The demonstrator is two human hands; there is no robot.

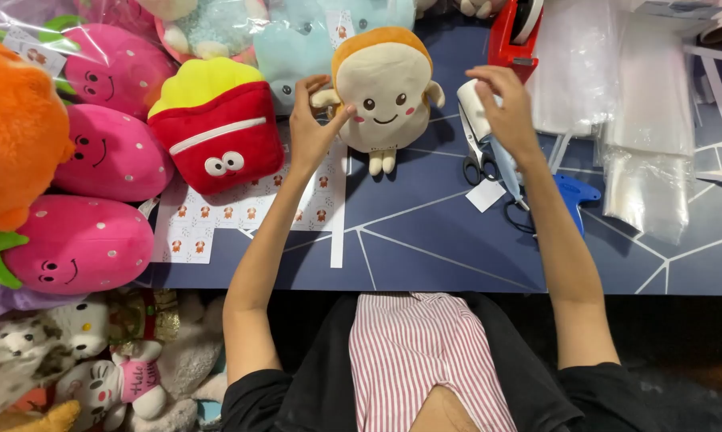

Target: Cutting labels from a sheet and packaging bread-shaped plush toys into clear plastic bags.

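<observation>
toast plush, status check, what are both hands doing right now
Left hand pinching toast plush by its arm, plush upright. Right hand over white roll, grip unclear. Scissors and blue tagging gun close by.

Both forearms extended forward; left hand fingers pinched together, right hand curled, palm down.

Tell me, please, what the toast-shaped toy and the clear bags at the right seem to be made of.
The toast-shaped toy, which the left hand holds by its arm, looks like soft plush fabric: matte, slightly fuzzy, with rounded stuffed edges and probably stitched face marks. The clear bags look like thin glossy plastic film: see-through, wrinkled, with shiny streaks. The right hand is near a white roll, possibly paper.
</observation>
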